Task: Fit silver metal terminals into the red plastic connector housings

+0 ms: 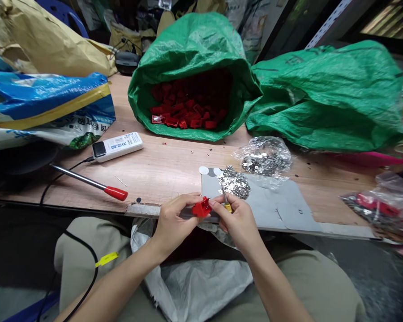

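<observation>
Basically, L hand pinching red plastic pc; R hand close by, gripping yellow-marked tool nr metal bits.

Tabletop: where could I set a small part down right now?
Likely best: the bare wood between the red handle and the grey sheet, beyond the left hand. Another patch lies right of that sheet, short of the clear bag at far right, with a few specks. It is crowded around the metal pile, the plastic-wrapped pieces and the right hand.
</observation>
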### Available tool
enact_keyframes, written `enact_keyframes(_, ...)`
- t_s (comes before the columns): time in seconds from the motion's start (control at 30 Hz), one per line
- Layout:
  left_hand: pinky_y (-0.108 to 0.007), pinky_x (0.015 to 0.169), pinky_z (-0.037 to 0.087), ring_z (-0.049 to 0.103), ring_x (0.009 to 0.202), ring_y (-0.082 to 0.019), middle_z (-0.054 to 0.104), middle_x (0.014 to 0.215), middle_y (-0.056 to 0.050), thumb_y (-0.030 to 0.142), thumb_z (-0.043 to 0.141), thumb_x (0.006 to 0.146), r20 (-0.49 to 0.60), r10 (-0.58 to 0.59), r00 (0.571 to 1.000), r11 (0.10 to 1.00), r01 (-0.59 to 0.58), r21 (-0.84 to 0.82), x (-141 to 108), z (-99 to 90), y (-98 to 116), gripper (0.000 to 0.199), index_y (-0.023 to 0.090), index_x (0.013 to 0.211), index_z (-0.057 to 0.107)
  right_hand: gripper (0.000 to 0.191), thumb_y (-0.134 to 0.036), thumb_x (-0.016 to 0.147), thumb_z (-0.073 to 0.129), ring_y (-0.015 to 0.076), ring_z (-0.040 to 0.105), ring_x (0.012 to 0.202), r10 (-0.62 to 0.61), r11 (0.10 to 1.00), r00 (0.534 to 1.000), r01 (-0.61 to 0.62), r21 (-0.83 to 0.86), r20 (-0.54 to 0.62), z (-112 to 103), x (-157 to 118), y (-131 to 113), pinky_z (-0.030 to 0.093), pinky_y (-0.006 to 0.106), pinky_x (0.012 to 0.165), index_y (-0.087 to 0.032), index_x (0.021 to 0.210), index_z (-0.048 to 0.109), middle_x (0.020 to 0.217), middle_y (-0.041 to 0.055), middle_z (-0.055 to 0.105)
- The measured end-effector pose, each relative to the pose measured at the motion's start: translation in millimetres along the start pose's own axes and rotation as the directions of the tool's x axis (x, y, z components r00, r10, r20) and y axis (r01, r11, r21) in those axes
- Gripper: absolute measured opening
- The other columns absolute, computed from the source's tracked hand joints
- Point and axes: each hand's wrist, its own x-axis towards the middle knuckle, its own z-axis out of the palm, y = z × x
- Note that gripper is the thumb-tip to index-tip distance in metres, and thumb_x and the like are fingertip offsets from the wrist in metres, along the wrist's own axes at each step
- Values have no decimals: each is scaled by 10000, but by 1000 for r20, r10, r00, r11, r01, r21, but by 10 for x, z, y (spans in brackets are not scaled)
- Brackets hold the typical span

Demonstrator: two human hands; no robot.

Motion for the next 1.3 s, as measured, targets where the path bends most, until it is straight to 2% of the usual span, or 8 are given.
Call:
enact_keyframes(0.13,-355,939,623,749,1045,-218,792,1049,-42,69,743,779,-1,70,998,997,-69,35,-1,0,-15,281,218,1017,740,440,-609,784,757,92,323,408,-62,992,998,61,-113,-4,-8,11,15,236,230,374,-190,763,624,534,-41,457)
enact_keyframes(0.23,-352,952,619,750,1046,-213,790,1076,-40,48,721,785,4,87,996,995,-87,41,-10,-2,-22,303,221,1033,742,406,-581,809,749,108,378,445,-67,982,994,80,-172,81,-68,24,-13,271,232,396,-189,806,644,582,-22,514)
enact_keyframes(0.4,-317,913,615,753,1010,-205,782,1107,-35,130,770,801,60,-22,998,996,17,88,-7,-18,-19,307,236,1087,732,416,-566,873,694,127,450,520,-24,974,965,81,-210,261,-307,12,-106,311,232,428,-179,1025,682,710,7,585)
enact_keyframes(0.5,-325,913,606,746,1025,-216,778,1114,-40,125,750,824,146,48,988,980,-74,184,18,-31,-25,320,238,1122,713,377,-524,959,595,135,499,582,-44,954,958,124,-274,282,-493,3,-138,347,225,457,-204,1155,634,825,24,623)
enact_keyframes(0.63,-340,953,585,723,1095,-240,765,1153,-69,131,714,858,231,107,967,945,-171,280,52,-36,-36,297,219,1141,697,276,-456,956,608,119,509,532,3,908,925,157,-389,379,-660,45,-132,370,226,450,-203,1052,664,866,33,648)
enact_keyframes(0.83,-287,844,578,733,1001,-214,762,1121,-46,174,693,886,297,30,954,933,-133,334,109,-43,9,263,239,1142,696,316,-452,943,597,120,521,449,77,923,859,131,-362,506,-667,205,-171,376,225,440,-165,995,718,689,9,620)
enact_keyframes(0.97,-259,808,555,726,917,-180,764,1051,-27,185,705,885,314,-1,949,927,-117,357,135,-49,41,247,229,1128,688,289,-408,948,588,104,534,457,115,920,804,135,-367,583,-659,285,-252,377,203,439,-143,933,702,694,0,610)
enact_keyframes(1.3,-250,878,558,724,1005,-178,762,1102,-46,164,703,887,345,37,938,921,-166,352,148,-60,52,255,207,1137,675,217,-333,933,579,89,543,427,145,909,781,136,-393,607,-638,374,-257,389,183,417,-147,850,653,695,-8,625)
